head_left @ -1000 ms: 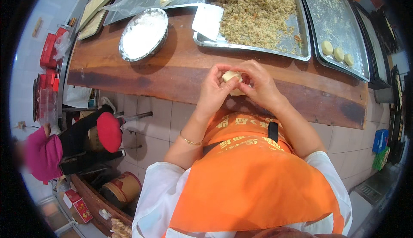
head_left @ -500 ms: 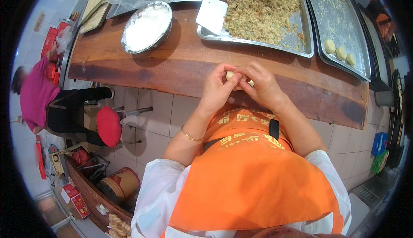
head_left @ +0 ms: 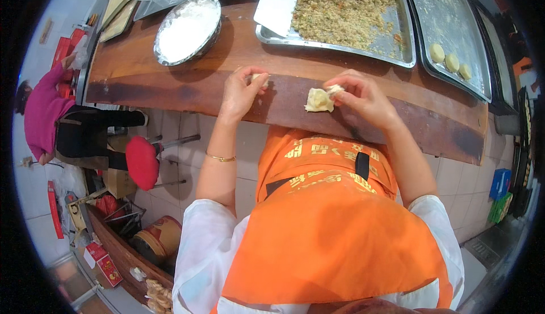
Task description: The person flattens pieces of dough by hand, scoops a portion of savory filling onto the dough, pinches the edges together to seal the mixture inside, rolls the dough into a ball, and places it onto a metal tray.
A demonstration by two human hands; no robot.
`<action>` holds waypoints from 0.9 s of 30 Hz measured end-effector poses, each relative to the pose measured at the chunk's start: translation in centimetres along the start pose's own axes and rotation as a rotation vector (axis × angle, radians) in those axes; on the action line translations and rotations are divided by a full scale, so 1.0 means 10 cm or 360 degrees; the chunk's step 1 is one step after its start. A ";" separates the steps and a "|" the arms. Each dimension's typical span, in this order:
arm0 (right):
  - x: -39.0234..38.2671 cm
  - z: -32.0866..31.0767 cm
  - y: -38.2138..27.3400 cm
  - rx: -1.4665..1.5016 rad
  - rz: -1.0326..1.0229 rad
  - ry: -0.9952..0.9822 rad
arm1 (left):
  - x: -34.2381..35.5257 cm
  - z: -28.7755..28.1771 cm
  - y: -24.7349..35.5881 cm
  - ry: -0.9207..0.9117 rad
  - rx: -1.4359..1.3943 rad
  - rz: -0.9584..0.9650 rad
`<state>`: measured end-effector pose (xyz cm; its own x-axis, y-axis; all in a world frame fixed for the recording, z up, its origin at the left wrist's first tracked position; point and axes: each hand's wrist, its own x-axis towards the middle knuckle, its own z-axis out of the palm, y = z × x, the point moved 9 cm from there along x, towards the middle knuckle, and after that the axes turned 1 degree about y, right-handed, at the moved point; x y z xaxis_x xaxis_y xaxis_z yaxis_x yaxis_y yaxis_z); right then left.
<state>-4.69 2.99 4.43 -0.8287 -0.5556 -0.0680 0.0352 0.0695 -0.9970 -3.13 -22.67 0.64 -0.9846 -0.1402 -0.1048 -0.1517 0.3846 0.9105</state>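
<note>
A flattened, uneven piece of pale dough (head_left: 318,102) lies near the front edge of the wooden table (head_left: 244,47). Just right of it, my right hand (head_left: 363,95) pinches a small torn bit of dough (head_left: 335,90) between thumb and fingers. Off to the left, my left hand (head_left: 239,94) is closed round another pale lump of dough (head_left: 259,78), mostly hidden by its fingers. Both hands are over the table's front part, well apart from each other.
A bowl of white flour (head_left: 187,33) stands at the left. Behind, a metal tray holds crumbly filling (head_left: 343,10), with a white scraper (head_left: 275,12) on its corner. A second tray (head_left: 448,27) carries dough balls. A person (head_left: 51,112) stands far left beside a red stool (head_left: 141,163).
My hands have drawn apart from their joined position, left hand leftward, right hand rightward. The flattened dough now shows on the table between them.
</note>
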 end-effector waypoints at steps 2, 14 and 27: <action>0.01 0.05 -0.02 -0.0413 0.0027 0.0041 | -0.01 -0.09 0.21 0.0166 0.0706 0.0262; 0.10 -0.46 0.07 -0.0661 -0.0180 0.0402 | 0.21 1.44 0.97 -0.0043 0.0355 0.1033; -0.35 -1.20 -0.05 -0.0133 -0.0317 0.0912 | 0.08 2.07 1.10 -0.0651 0.1287 0.1307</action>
<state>-8.53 14.86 5.58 -0.9843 -0.0325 0.1736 -0.1758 0.0878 -0.9805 -7.41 0.30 2.34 -0.7459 0.6526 0.1333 0.6609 0.7003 0.2696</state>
